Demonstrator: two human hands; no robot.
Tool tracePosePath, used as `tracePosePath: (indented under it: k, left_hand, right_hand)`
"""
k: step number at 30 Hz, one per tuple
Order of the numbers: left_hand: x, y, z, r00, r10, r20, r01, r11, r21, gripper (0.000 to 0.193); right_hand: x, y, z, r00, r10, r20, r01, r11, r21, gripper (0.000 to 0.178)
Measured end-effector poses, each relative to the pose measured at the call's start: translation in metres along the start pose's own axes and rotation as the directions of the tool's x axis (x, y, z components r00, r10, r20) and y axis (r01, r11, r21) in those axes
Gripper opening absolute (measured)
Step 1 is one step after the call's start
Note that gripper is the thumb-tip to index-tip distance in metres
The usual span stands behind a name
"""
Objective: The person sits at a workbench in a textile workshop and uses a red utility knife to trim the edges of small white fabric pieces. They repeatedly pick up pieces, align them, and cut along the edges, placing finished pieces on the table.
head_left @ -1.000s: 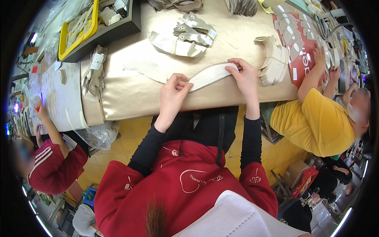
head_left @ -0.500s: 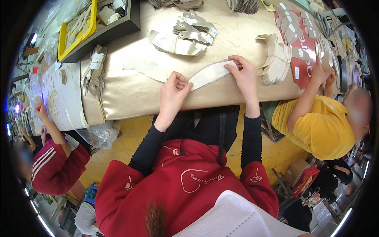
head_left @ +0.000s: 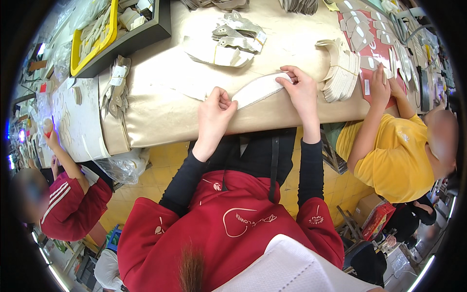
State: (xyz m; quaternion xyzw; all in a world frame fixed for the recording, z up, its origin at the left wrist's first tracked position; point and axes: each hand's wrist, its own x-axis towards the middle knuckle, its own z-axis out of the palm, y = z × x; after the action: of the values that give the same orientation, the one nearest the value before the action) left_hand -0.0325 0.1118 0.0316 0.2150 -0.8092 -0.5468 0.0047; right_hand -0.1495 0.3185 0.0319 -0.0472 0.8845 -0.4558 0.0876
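A curved white cut piece with a grey edge (head_left: pixel 259 91) is stretched between my hands, just above the table's near side. My left hand (head_left: pixel 214 114) pinches its left end between thumb and fingers. At the other end, my right hand (head_left: pixel 302 95) grips it, thumb against the curled fingers. A second pale piece (head_left: pixel 187 90) lies flat on the table beside my left hand, hard to make out against the glare. Beyond my hands rests a bundle of white and grey cut pieces (head_left: pixel 219 54), bound with a band.
A banded stack of cream curved pieces (head_left: pixel 340 73) stands to the right. Grey pieces cover a red board (head_left: pixel 367 86), where a co-worker in yellow (head_left: pixel 389 151) works. Far left are a black tray (head_left: pixel 158 27), a yellow bin (head_left: pixel 74 53) and a labelled bundle (head_left: pixel 116 90).
My hands and the white piece have barely moved; its surface is tilted slightly differently. The co-worker on the right has drawn their hands back from the upright pieces, toward the red board.
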Motion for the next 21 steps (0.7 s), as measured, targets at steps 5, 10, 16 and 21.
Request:
tracePosePath:
  k: [5, 10, 16, 21]
  left_hand:
    - [-0.004, 0.006, 0.001, 0.998, 0.056, -0.004, -0.055, 0.986, 0.158, 0.021]
    - [-0.003, 0.005, -0.007, 0.997, -0.059, 0.052, 0.061, 0.997, -0.038, 0.026]
    - [0.002, 0.001, -0.012, 0.995, -0.054, 0.081, 0.053, 0.999, 0.011, 0.026]
    - [0.004, 0.002, -0.011, 0.996, -0.031, 0.083, 0.025, 0.997, 0.077, 0.024]
  right_hand:
    - [-0.002, -0.004, 0.0, 0.996, -0.094, -0.003, 0.094, 0.991, -0.098, 0.032]
    - [-0.002, -0.004, -0.008, 0.999, -0.043, 0.027, 0.043, 0.999, -0.002, 0.038]
    - [0.0, 0.001, -0.016, 0.999, -0.033, -0.025, 0.034, 0.999, 0.018, 0.038]
    - [0.001, 0.002, -0.016, 0.999, -0.041, -0.035, 0.042, 0.999, 0.024, 0.037]
